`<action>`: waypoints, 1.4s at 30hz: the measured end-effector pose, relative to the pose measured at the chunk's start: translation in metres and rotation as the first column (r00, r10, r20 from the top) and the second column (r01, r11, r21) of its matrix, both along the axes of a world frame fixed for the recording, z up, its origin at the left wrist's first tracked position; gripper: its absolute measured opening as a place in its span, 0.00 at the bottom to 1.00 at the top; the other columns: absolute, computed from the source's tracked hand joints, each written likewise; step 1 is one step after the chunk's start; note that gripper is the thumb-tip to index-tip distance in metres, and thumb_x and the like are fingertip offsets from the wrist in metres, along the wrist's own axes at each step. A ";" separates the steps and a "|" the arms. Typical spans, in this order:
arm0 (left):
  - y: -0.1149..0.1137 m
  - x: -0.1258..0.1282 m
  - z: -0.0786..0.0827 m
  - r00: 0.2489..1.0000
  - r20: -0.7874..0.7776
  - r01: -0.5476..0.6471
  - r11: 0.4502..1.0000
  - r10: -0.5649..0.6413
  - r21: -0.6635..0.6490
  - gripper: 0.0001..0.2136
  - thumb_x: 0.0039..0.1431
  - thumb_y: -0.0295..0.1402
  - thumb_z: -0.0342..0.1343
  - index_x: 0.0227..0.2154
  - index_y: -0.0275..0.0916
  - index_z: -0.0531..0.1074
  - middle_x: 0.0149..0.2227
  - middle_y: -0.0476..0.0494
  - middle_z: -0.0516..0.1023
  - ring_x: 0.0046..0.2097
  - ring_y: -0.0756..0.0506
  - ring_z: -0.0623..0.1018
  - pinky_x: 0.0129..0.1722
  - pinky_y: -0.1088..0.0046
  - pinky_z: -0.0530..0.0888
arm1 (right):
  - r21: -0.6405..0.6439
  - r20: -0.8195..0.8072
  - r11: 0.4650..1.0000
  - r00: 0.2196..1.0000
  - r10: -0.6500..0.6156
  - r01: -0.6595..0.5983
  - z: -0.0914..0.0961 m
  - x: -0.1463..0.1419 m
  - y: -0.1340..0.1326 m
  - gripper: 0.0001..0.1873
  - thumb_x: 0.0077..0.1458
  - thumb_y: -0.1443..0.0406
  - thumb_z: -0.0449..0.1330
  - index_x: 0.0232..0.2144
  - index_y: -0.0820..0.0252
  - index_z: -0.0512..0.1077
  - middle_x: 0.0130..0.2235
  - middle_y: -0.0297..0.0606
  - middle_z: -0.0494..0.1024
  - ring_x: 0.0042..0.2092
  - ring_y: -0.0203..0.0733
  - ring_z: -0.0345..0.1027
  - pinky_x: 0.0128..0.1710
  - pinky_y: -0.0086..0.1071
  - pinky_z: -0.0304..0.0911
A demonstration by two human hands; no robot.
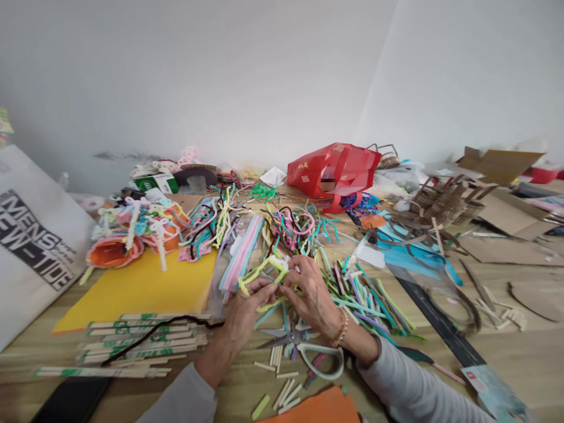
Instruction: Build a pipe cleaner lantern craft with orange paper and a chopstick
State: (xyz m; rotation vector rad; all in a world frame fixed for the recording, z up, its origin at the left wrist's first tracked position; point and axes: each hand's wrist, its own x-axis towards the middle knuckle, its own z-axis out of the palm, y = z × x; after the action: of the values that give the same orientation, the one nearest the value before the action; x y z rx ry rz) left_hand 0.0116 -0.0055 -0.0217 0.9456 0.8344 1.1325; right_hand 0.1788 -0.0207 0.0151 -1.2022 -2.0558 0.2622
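Note:
Between my two hands is a shape bent from pale yellow pipe cleaners (pixel 252 274), with a white tuft near its upper right corner. My left hand (pixel 247 308) pinches its lower edge. The fingers of my right hand (pixel 311 294) close on its right side; the exact pinch point is partly hidden. Just below my hands lie scissors (pixel 321 359) with white handles, blades pointing left. Loose pipe cleaners (pixel 370 296) in green, blue and purple spread to the right of my right hand. Beyond my left hand is a bundle of pink, white and blue pipe cleaners (pixel 242 252).
Wrapped chopsticks (pixel 141 341) and yellow sheets (pixel 145 291) lie at left, beside a white bag (pixel 37 247). A dark phone (pixel 70 400) rests at front left. Short sticks (pixel 286 393) and orange paper (pixel 317 408) sit in front. A red bag (pixel 308 170) stands at the back.

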 end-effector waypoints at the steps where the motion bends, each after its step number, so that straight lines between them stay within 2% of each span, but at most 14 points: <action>1: 0.000 0.000 -0.001 1.000 0.012 0.003 1.000 -0.003 -0.004 0.08 0.45 0.33 0.67 0.20 0.35 0.75 0.21 0.50 0.72 0.26 0.51 0.70 0.29 0.76 0.66 | 0.000 0.012 1.000 1.000 -0.008 0.008 0.000 0.000 0.000 0.05 0.56 0.69 0.60 0.27 0.60 0.71 0.44 0.41 0.65 0.49 0.48 0.58 0.49 0.42 0.57; 5: 0.002 0.002 -0.001 0.997 0.073 0.013 0.999 -0.010 -0.041 0.08 0.43 0.33 0.69 0.22 0.34 0.76 0.24 0.48 0.76 0.29 0.50 0.74 0.32 0.76 0.69 | 0.009 0.049 1.000 0.999 -0.011 0.011 0.002 0.000 -0.001 0.05 0.58 0.65 0.59 0.31 0.58 0.73 0.45 0.42 0.66 0.49 0.48 0.59 0.49 0.43 0.58; 9: 0.004 -0.001 0.004 0.988 0.154 -0.015 0.996 0.028 -0.085 0.10 0.41 0.34 0.70 0.24 0.35 0.76 0.26 0.46 0.79 0.30 0.49 0.77 0.33 0.75 0.72 | 0.011 -0.022 1.000 1.000 -0.010 0.010 0.009 0.004 -0.001 0.06 0.60 0.64 0.56 0.37 0.58 0.72 0.45 0.43 0.68 0.47 0.46 0.63 0.47 0.40 0.60; 13: 0.007 -0.006 0.008 0.958 0.274 -0.043 0.984 0.089 -0.172 0.11 0.39 0.30 0.71 0.26 0.35 0.77 0.27 0.46 0.81 0.31 0.49 0.79 0.33 0.75 0.73 | -0.062 -0.140 0.998 0.990 0.002 -0.010 0.015 0.008 0.001 0.06 0.60 0.67 0.54 0.38 0.59 0.70 0.37 0.39 0.73 0.34 0.38 0.68 0.36 0.30 0.63; 17: 0.009 -0.006 0.008 0.936 0.337 -0.023 0.976 0.097 -0.215 0.11 0.38 0.28 0.71 0.27 0.35 0.77 0.28 0.46 0.81 0.31 0.49 0.79 0.34 0.74 0.74 | -0.162 -0.156 0.984 0.986 0.054 -0.079 0.014 0.005 -0.001 0.08 0.61 0.68 0.53 0.35 0.60 0.73 0.27 0.34 0.74 0.28 0.36 0.68 0.29 0.26 0.61; 22: 0.006 -0.003 0.008 0.943 0.329 0.015 0.984 0.045 -0.176 0.11 0.37 0.29 0.72 0.25 0.34 0.77 0.25 0.48 0.79 0.28 0.51 0.77 0.31 0.77 0.72 | -0.331 -0.170 0.930 0.979 0.110 -0.161 0.016 0.001 -0.006 0.12 0.63 0.67 0.50 0.37 0.60 0.74 0.17 0.29 0.71 0.20 0.34 0.68 0.28 0.25 0.62; 25: 0.005 -0.003 0.010 0.958 0.288 0.052 0.987 -0.006 -0.152 0.11 0.37 0.30 0.72 0.24 0.33 0.77 0.24 0.48 0.78 0.28 0.51 0.76 0.32 0.77 0.72 | -0.418 -0.220 0.876 0.963 0.157 -0.238 0.018 0.002 -0.007 0.13 0.64 0.67 0.49 0.36 0.59 0.74 0.16 0.28 0.71 0.19 0.34 0.70 0.26 0.24 0.63; 28: 0.004 -0.003 0.012 0.971 0.231 0.092 0.989 -0.062 -0.120 0.11 0.39 0.32 0.71 0.22 0.33 0.76 0.23 0.48 0.77 0.28 0.51 0.75 0.31 0.77 0.71 | -0.442 -0.251 0.856 0.953 0.168 -0.267 0.018 0.002 -0.007 0.12 0.63 0.68 0.50 0.34 0.60 0.73 0.17 0.28 0.71 0.20 0.33 0.71 0.25 0.23 0.62; 32: 0.003 -0.003 0.015 0.981 0.172 0.107 0.989 -0.088 -0.103 0.12 0.38 0.33 0.72 0.21 0.33 0.76 0.20 0.49 0.75 0.25 0.52 0.72 0.30 0.77 0.69 | -0.421 -0.260 0.866 0.951 0.169 -0.269 0.018 0.002 -0.007 0.11 0.61 0.69 0.51 0.30 0.61 0.72 0.19 0.29 0.71 0.21 0.32 0.69 0.24 0.21 0.61; 35: 0.001 -0.003 0.018 0.983 0.153 0.117 0.987 -0.100 -0.107 0.12 0.37 0.35 0.72 0.20 0.33 0.75 0.21 0.49 0.75 0.26 0.52 0.72 0.30 0.76 0.68 | -0.366 -0.200 0.901 0.965 0.169 -0.234 0.017 0.002 -0.006 0.10 0.61 0.70 0.52 0.29 0.62 0.71 0.20 0.29 0.72 0.21 0.30 0.66 0.25 0.21 0.59; 39: -0.001 -0.003 0.020 0.985 0.128 0.128 0.987 -0.115 -0.100 0.12 0.38 0.35 0.71 0.19 0.34 0.74 0.20 0.50 0.73 0.25 0.52 0.71 0.29 0.76 0.67 | -0.242 -0.002 0.959 0.989 0.148 -0.145 0.013 0.002 -0.006 0.10 0.59 0.72 0.53 0.27 0.62 0.69 0.23 0.31 0.72 0.24 0.31 0.63 0.27 0.23 0.55; 42: 0.000 -0.003 0.017 0.987 0.121 0.120 0.988 -0.108 -0.095 0.11 0.39 0.33 0.71 0.19 0.34 0.74 0.19 0.50 0.72 0.25 0.52 0.70 0.28 0.76 0.65 | -0.156 0.149 0.983 0.981 0.123 -0.100 0.008 0.002 -0.007 0.10 0.61 0.70 0.52 0.27 0.61 0.68 0.26 0.34 0.73 0.27 0.33 0.65 0.29 0.25 0.54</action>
State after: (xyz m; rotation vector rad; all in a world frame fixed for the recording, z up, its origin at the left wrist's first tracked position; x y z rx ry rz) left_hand 0.0090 -0.0059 -0.0045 0.8241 0.7282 1.0263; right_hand 0.1804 -0.0281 0.0226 -1.2308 -2.2797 0.3900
